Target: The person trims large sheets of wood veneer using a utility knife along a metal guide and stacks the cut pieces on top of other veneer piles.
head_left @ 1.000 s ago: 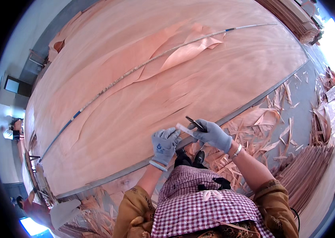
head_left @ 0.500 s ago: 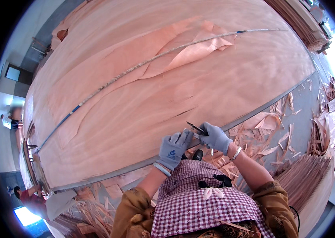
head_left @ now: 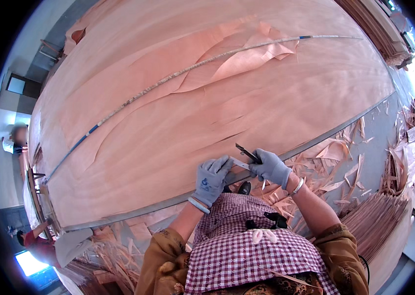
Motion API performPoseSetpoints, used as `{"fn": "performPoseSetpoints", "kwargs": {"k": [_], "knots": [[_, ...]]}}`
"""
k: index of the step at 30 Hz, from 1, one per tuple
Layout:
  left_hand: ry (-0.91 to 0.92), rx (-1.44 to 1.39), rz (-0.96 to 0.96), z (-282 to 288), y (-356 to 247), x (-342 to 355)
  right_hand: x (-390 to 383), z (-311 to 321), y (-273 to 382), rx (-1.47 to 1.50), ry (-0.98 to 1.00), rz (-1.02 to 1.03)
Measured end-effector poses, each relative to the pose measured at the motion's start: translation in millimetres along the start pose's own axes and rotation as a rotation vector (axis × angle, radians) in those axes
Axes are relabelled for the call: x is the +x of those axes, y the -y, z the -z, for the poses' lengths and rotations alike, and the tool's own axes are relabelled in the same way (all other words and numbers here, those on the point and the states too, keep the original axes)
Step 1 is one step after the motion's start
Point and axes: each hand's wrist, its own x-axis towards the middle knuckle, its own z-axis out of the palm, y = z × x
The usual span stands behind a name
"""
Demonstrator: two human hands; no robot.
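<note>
Both hands wear grey gloves near the close edge of a broad pale pink veneer sheet (head_left: 178, 137). My right hand (head_left: 271, 168) grips a black knife-like cutter (head_left: 243, 150), its tip pointing up-left, along with a short pale strip (head_left: 240, 163). My left hand (head_left: 211, 179) has curled fingers closed at the strip's left end. A long thin flexible rod (head_left: 156, 83) with blue bands lies across the sheet, over a torn, wrinkled patch of veneer (head_left: 247, 59). My checked apron and dark shoes show below my hands.
Veneer scraps (head_left: 332, 150) litter the grey floor at the right, beside stacked veneer (head_left: 374, 221). More stacks (head_left: 374, 29) stand at the far right. A co-worker in red (head_left: 38, 243) bends at the lower left; another person (head_left: 13, 142) is at the left. A metal edge runs along the sheet.
My left hand moved right toward the strip, then slightly up. My right hand shifted a little right, still holding the cutter. The view has shifted slightly over the sheet.
</note>
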Motion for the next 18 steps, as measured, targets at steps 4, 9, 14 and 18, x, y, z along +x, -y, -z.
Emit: {"fn": "performPoseSetpoints", "kwargs": {"k": [4, 9, 14, 18], "knots": [[0.000, -0.004, -0.019, -3.9, 2.8, -1.3, -0.9, -0.6, 2.2, -0.161, -0.052, 0.021], [-0.026, 0.007, -0.003, 1.1, -4.0, 3.8, 0.1, -5.7, -0.4, -0.331, -0.104, 0.032], [0.038, 0.075, -0.070, 9.9, -11.4, 10.1, 5.8, -3.7, -7.2, -0.245, -0.051, 0.041], [0.046, -0.011, -0.048, 7.4, -9.6, 9.8, 10.5, 17.3, -3.0, 0.197, 0.192, -0.047]]}}
